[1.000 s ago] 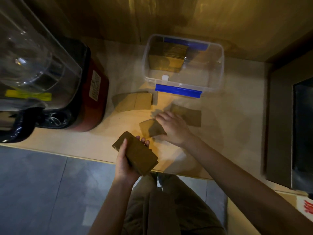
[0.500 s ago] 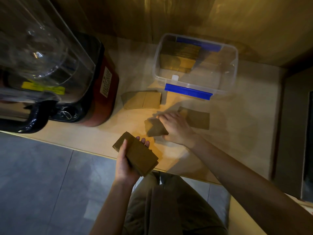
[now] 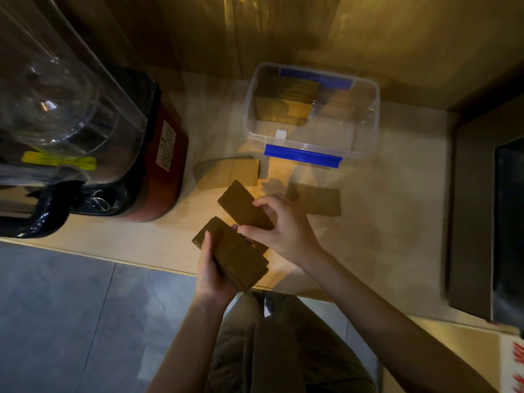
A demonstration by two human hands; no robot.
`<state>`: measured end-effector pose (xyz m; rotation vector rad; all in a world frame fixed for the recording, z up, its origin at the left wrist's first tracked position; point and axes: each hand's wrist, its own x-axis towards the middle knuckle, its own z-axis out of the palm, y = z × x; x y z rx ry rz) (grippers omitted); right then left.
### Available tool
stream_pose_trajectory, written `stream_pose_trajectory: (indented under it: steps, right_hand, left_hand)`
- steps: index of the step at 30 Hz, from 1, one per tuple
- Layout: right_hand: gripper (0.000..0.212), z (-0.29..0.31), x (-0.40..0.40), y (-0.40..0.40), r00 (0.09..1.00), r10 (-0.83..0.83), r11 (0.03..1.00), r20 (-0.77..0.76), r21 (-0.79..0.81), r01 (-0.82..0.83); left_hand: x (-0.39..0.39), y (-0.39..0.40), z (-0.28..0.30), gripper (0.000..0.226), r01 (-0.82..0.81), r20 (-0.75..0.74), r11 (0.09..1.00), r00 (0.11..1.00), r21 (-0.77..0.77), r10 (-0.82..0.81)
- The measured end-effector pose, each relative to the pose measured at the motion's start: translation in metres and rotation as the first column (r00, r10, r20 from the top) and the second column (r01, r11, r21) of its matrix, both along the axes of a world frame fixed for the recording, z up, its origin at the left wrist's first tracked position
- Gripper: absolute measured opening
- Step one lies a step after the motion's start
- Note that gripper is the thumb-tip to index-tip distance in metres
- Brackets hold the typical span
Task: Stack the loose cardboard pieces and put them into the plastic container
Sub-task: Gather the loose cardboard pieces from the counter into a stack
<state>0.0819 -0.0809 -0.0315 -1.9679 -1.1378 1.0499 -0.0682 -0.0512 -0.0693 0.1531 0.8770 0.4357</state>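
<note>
My left hand [image 3: 211, 272] grips a stack of brown cardboard pieces [image 3: 232, 255] above the table's near edge. My right hand [image 3: 279, 226] holds one single cardboard piece [image 3: 243, 205], lifted just beyond that stack. More loose pieces lie on the table: a small pile [image 3: 226, 173] on the left and one flat piece [image 3: 320, 198] to the right. The clear plastic container [image 3: 374, 129] with blue clips stands open at the back, with a stack of cardboard [image 3: 286, 100] inside its left half.
A large blender with a clear jug [image 3: 65, 109] and red-black base [image 3: 167, 171] fills the left of the table [image 3: 382, 236]. A dark appliance [image 3: 482, 222] stands at the right. A wooden wall rises behind the container. Grey floor lies below the near edge.
My right hand has lifted the single piece off the table and brought it back towards the stack in my left hand. The view shifted slightly.
</note>
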Motion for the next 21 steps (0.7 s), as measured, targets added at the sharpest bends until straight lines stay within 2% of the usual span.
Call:
stream_pose_trajectory:
  steps: [2, 4, 9, 12, 17, 19, 21]
  right_hand:
    - [0.051, 0.006, -0.007, -0.007, 1.0, 0.002, 0.998, -0.004, -0.06, -0.002]
    - [0.051, 0.009, -0.012, -0.014, 0.999, 0.028, 0.995, 0.034, -0.094, -0.025]
    - [0.052, 0.014, -0.012, -0.024, 0.989, 0.055, 0.991, 0.137, -0.129, -0.037]
    - [0.051, 0.013, -0.01, -0.03, 0.988, 0.053, 0.989, 0.147, -0.143, -0.032]
    - [0.047, 0.012, -0.002, -0.038, 0.986, 0.118, 0.983, 0.119, -0.153, -0.1]
    - [0.038, 0.013, 0.008, -0.037, 0.996, 0.075, 0.985, 0.046, -0.157, -0.067]
    - [0.03, 0.01, 0.024, -0.033, 0.997, -0.056, 0.987, 0.043, -0.146, 0.062]
  left_hand:
    - [0.006, -0.001, 0.003, 0.079, 0.05, 0.012, 0.998, 0.999, 0.042, -0.05]
    - [0.012, -0.001, 0.006, 0.074, 0.066, 0.036, 0.995, 0.997, 0.075, -0.069]
    - [0.024, -0.002, 0.006, 0.06, 0.069, -0.026, 0.997, 0.997, -0.024, -0.069]
    - [0.029, -0.003, 0.007, 0.053, 0.113, -0.008, 0.993, 0.994, -0.018, -0.113]
    - [0.039, 0.001, 0.005, 0.063, 0.205, 0.076, 0.979, 0.976, 0.009, -0.205]
    - [0.043, 0.002, 0.004, 0.06, 0.217, 0.099, 0.976, 0.972, -0.024, -0.214]
    - [0.046, 0.005, 0.004, 0.058, 0.201, 0.119, 0.978, 0.974, -0.057, -0.193]
